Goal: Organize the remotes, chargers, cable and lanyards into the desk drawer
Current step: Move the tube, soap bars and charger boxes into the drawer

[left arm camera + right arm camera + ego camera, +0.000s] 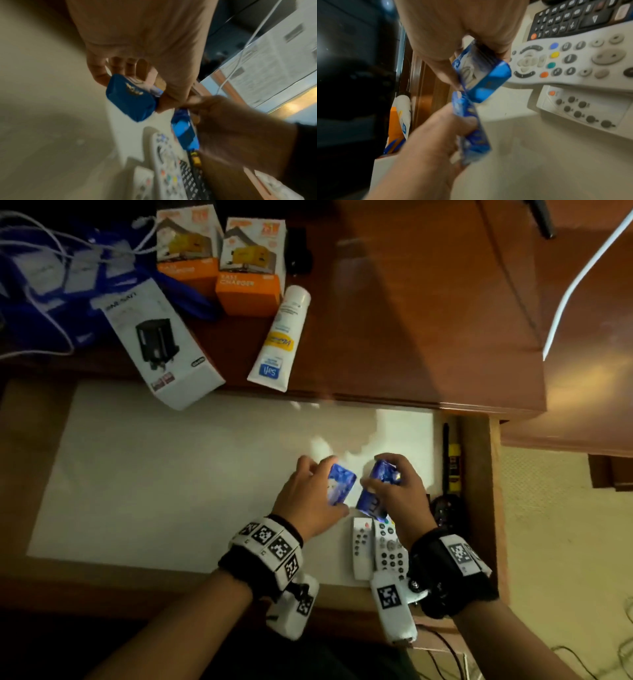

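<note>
Holding one small blue box [341, 485] in the left hand [310, 498] and a second blue box [377, 490] in the right hand [399, 494], fingers curled round each, both just above the white liner of the open desk drawer [478, 474] — beyond the white remote [362, 546] and the grey-white remote with coloured buttons [391, 549] lying side by side, with a black remote [570, 17] beside them near the drawer's right wall. Probably chargers in those blue boxes, though the print is too blurred to read. Waiting on the desktop [411, 320]: two orange charger boxes [248, 268], a white adapter box [161, 344] overhanging the drawer edge, a white cable [51, 244] looped over blue lanyards [51, 299], plus a cream tube [281, 337]. Main risks, judging from here — boxes held close together and tilted, so knocking one against the other on set-down, or landing one on the remotes' buttons rather than on bare liner; also nudging the overhanging adapter box so that it tips into the drawer.
</note>
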{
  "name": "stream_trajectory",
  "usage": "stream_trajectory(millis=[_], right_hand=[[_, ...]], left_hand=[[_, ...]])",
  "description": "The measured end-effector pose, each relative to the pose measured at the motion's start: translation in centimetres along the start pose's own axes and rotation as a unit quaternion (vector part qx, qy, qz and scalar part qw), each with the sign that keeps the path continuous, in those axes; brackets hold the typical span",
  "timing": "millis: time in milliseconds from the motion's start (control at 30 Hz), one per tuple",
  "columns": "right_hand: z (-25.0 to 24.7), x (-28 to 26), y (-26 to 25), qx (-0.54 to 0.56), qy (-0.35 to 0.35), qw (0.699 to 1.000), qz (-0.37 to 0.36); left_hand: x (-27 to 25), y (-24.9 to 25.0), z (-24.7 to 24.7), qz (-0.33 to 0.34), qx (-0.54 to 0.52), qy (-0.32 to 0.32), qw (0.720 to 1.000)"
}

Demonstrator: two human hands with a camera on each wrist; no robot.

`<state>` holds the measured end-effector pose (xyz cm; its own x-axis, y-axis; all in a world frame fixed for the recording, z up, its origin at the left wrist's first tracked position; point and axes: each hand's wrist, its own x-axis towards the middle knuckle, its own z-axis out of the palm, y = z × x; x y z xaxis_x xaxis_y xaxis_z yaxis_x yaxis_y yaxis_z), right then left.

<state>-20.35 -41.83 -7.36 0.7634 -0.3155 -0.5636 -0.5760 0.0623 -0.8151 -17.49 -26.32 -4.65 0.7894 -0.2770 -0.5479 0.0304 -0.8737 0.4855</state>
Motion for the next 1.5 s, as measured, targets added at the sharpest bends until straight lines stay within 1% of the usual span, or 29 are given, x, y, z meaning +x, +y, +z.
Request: stream_trajectory(millis=[100, 200, 300, 400, 467, 667, 733, 867, 900, 967, 1000, 1067, 1133, 1333, 1367, 1433, 1500], right_hand=[[1.5, 0.4, 0.1, -0.053, -0.005, 0.998, -0.017], [2.8, 0.8, -0.2, -0.084, -0.028, 0.996, -0.013], [3.9, 1.5, -0.3, -0.153, -0.047, 0.987, -0.027], [4.5, 2.1, 0.0, -0.235, -0.064, 0.968, -0.053], [4.6, 2.3, 0.4, -0.275, -0.091, 0.955, -0.068], [4.3, 3.1, 0.3, -0.399, -0.158, 0.901, -0.068], [4.3, 3.0, 0.0, -0.435, -0.187, 0.878, -0.072], [4.8, 3.2, -0.5, -0.526, -0.256, 0.807, -0.083], [4.9, 3.1, -0.6, -0.538, -0.266, 0.795, -0.086], [4.9, 3.0, -0.6, -0.555, -0.269, 0.782, -0.092], [4.8, 2.8, -0.5, -0.565, -0.259, 0.777, -0.097], [4.7, 2.5, -0.1, -0.586, -0.236, 0.765, -0.124], [4.7, 2.5, 0.4, -0.601, -0.228, 0.751, -0.152], [4.4, 1.9, 1.3, -0.608, -0.240, 0.738, -0.167], [4.4, 1.9, 1.3, -0.605, -0.240, 0.739, -0.170], [4.2, 1.9, 0.9, -0.590, -0.237, 0.754, -0.164], [4.0, 2.0, 0.2, -0.551, -0.224, 0.786, -0.165]], left_hand=[[-0.6, -2.1, 1.6, -0.050, 0.018, -0.071, 0.996], [-0.6, -2.9, 2.8, -0.074, 0.039, -0.118, 0.990], [-0.6, -2.9, 3.9, -0.086, 0.060, -0.150, 0.983], [-0.7, -2.9, 4.8, -0.105, 0.075, -0.167, 0.978], [-0.8, -3.0, 5.2, -0.112, 0.074, -0.175, 0.975], [-1.1, -3.5, 5.2, -0.124, 0.036, -0.177, 0.976], [-1.2, -3.6, 5.1, -0.122, 0.032, -0.179, 0.976], [-1.5, -3.5, 5.4, -0.117, 0.029, -0.176, 0.977], [-1.6, -3.6, 5.6, -0.114, 0.028, -0.179, 0.977], [-1.7, -3.5, 5.8, -0.111, 0.018, -0.193, 0.975], [-1.7, -3.5, 5.9, -0.112, 0.009, -0.202, 0.973], [-1.7, -3.4, 6.1, -0.111, -0.002, -0.214, 0.970], [-1.7, -3.3, 6.1, -0.104, 0.000, -0.215, 0.971], [-1.6, -3.9, 5.8, -0.086, -0.003, -0.221, 0.972], [-1.5, -4.0, 5.7, -0.084, -0.006, -0.222, 0.971], [-1.4, -3.9, 5.1, -0.079, -0.005, -0.222, 0.972], [-1.3, -3.6, 3.8, -0.076, 0.002, -0.214, 0.974]])
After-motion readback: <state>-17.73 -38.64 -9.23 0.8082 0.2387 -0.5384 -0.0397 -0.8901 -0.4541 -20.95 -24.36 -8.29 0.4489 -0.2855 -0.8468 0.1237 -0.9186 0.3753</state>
